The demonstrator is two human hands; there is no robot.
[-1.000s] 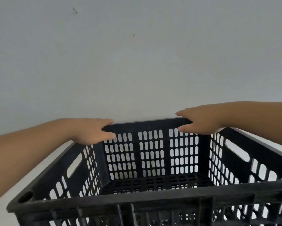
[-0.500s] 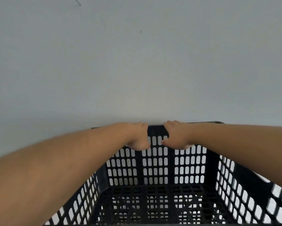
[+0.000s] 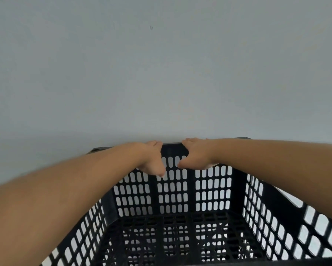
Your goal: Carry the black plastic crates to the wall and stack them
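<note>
The left grip [image 3: 151, 158] holds the far top rim of the black plastic crate [image 3: 171, 149]. Its fingers [image 3: 157, 144] are curled over the outer side of the rim, and its thumb [image 3: 160, 170] lies against the inner face of the far wall. The right grip [image 3: 195, 156] holds the same rim just beside the left one. Its fingers [image 3: 190, 140] are hooked over the top edge, and its thumb [image 3: 182, 165] points inward along the perforated panel. Both grips are closed on the rim. A short bare section of rim separates them, near the middle of the far wall.

Both forearms are bare. The left forearm [image 3: 65, 198] and the right forearm [image 3: 276, 164] reach forward over the open top of the crate. They converge toward the rim from the lower corners of the view.

The crate is open-topped, and no contents are visible in it. The side walls carry rows of rounded slots. The base [image 3: 192, 237] is an open lattice, and what lies beneath it cannot be made out. The near rim runs along the bottom edge of the view.

The far rim of the crate sits close to a plain grey wall [image 3: 161, 73]. Contact between rim and wall cannot be confirmed. The wall fills the upper half of the view and bears a few small dark marks [image 3: 151, 27].
</note>
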